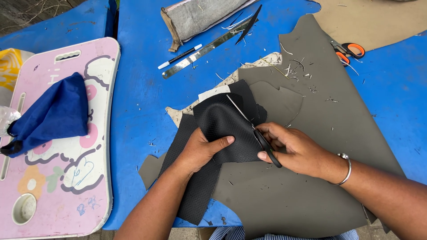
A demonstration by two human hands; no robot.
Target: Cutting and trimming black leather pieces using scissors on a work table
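Observation:
My left hand point(200, 149) holds a piece of black perforated leather point(224, 126), thumb on top, bending it up off the table. My right hand point(298, 149) grips black-handled scissors point(253, 126); their blades lie across the black leather, pointing up and to the left. More black leather point(195, 186) hangs down under my left hand. Both hands work above a large sheet of grey-olive leather point(311, 111) spread over the blue table point(138, 89).
Orange-handled scissors point(349, 50) rest at the sheet's far edge. A metal ruler point(202, 53), a white pen point(179, 56) and a grey fabric roll point(200, 15) lie at the back. A pink tray point(62, 146) with a blue cloth point(55, 113) sits left. Leather scraps are scattered around.

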